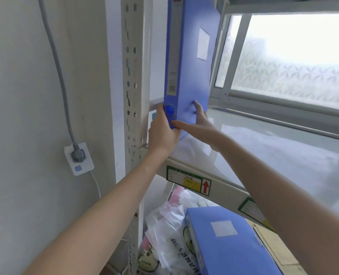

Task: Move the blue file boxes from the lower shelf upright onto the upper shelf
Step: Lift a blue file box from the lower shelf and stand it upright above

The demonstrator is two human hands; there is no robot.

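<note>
A blue file box (190,62) stands upright at the left end of the upper shelf (273,155), close to the perforated metal post (131,76). My left hand (162,133) grips its lower left corner and spine. Against its right face, near the bottom, lies my right hand (201,123), thumb under the edge. The box's bottom hovers at or just above the shelf; contact is hidden by my hands. Another blue file box (224,241) lies flat on the lower shelf below.
Plastic bags (164,235) are heaped on the lower shelf left of the flat box, with cardboard (273,247) to its right. A frosted window (293,62) is behind the upper shelf. A wall socket (78,157) with a grey cable is on the left wall.
</note>
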